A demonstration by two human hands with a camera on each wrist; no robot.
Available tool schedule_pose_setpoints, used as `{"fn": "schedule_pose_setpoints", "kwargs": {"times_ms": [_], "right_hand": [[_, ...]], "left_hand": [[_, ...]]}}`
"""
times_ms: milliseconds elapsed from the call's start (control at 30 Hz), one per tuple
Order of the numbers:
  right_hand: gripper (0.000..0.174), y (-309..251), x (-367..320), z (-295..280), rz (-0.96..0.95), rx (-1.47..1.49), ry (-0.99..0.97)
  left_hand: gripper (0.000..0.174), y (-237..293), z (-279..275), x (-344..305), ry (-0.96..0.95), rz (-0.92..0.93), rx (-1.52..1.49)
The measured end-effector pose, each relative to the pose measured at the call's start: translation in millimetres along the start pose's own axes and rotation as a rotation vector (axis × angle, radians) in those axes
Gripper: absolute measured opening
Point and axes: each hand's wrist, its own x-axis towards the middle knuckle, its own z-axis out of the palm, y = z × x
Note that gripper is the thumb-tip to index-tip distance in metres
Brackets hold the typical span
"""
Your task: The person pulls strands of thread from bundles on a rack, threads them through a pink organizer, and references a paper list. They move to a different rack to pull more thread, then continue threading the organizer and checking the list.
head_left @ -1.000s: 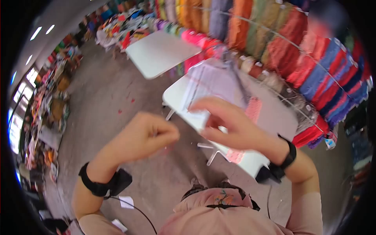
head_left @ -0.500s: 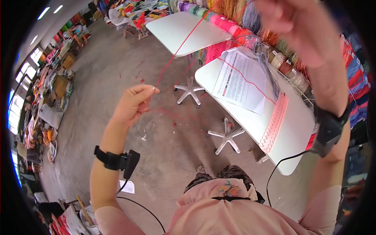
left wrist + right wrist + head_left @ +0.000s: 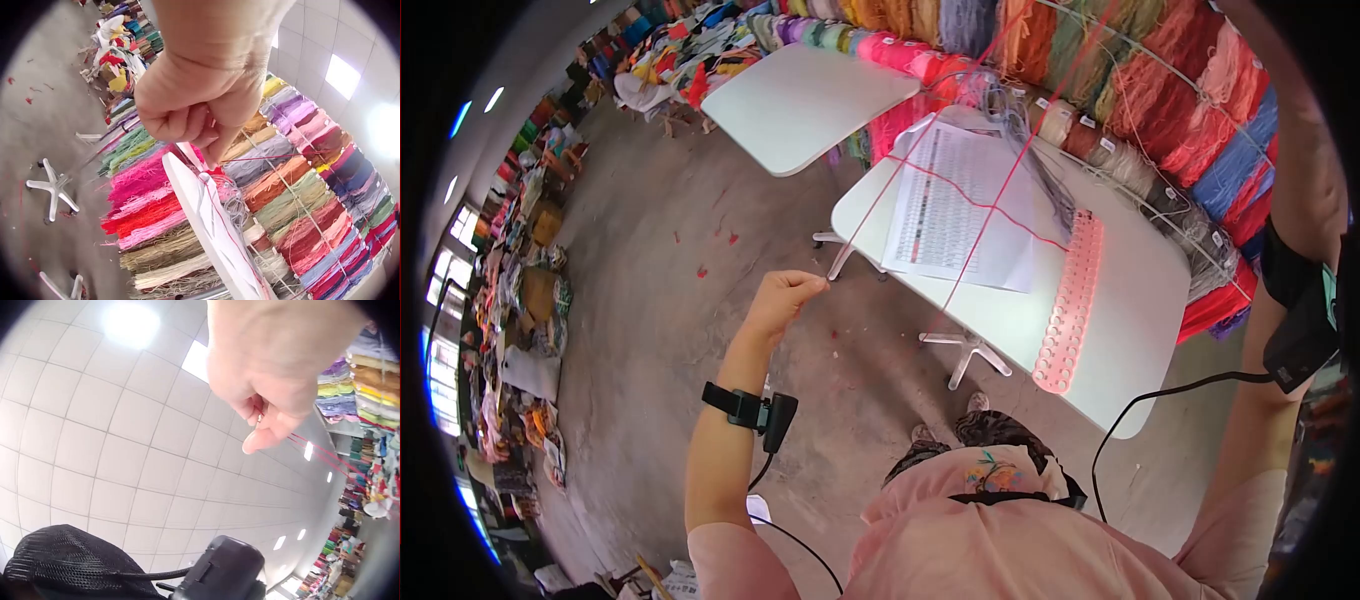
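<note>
Low over the floor in the head view, my left hand (image 3: 783,303) pinches red thread (image 3: 992,207) between thumb and fingertips. Its other fingers curl in, as the left wrist view shows. Long strands of the thread slant up toward the right, across the white table. My right arm is raised at the right edge, its hand mostly cut off there. In the right wrist view my right hand (image 3: 269,375) grips the red strands with bent fingers, high against the ceiling. A pink strip with holes along its edges (image 3: 1068,310) lies on the table, with a red thread running from its upper end.
Printed sheets (image 3: 965,190) lie on the white table (image 3: 1130,330), beside grey strands (image 3: 1050,175). A second white table (image 3: 810,105) stands farther off. Racks of coloured yarn (image 3: 1190,110) line the right side. Black cables (image 3: 1170,385) hang from both wrist cameras.
My hands were close together before the table, then moved apart. My right hand has risen up and right out of the head view, and the red strands now stretch long.
</note>
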Motion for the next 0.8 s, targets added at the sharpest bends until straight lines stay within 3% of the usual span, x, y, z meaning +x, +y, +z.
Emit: {"fn": "schedule_pose_setpoints", "kwargs": {"times_ms": [200, 333, 400, 467, 533, 567, 633, 667, 700, 767, 800], "right_hand": [[0.024, -42, -74, -109, -0.005, 0.056, 0.171], [0.024, -89, -158, -195, -0.040, 0.077, 0.312], [0.024, -124, -218, -249, -0.074, 0.074, 0.388], [0.024, -169, -296, -306, -0.128, 0.044, 0.470], [0.024, -223, -410, -370, -0.288, -0.068, 0.673], [0.024, -249, -475, -403, -0.497, -0.357, 1.128], [0.022, -159, -427, -332, -0.398, -0.567, 1.222], [0.027, -70, -324, -244, -0.335, -0.605, 1.273], [0.028, -15, -287, -214, -0.023, -0.893, 1.154], [0.031, 91, -253, -189, 0.287, -0.731, 0.958], [0.017, 130, -234, -170, 0.364, -0.579, 0.910]], "left_hand": [[0.016, -5, 51, 41, -0.058, 0.006, 0.244], [0.017, -8, 81, 57, -0.173, 0.017, 0.393], [0.016, 20, 99, 45, -0.121, 0.150, 0.888], [0.016, 17, 104, 42, 0.132, 0.842, 0.833], [0.015, 53, 118, 22, 0.028, 0.459, 0.686], [0.015, 60, 131, 24, -0.119, 0.380, 0.533], [0.015, 67, 163, 23, -0.375, 0.197, 0.222], [0.016, 69, 184, 25, -0.467, 0.171, 0.156], [0.017, 72, 208, 31, -0.557, 0.145, 0.092], [0.024, 71, 249, 43, -0.575, 0.041, 0.009], [0.026, 68, 262, 50, -0.570, -0.018, -0.028]]}}
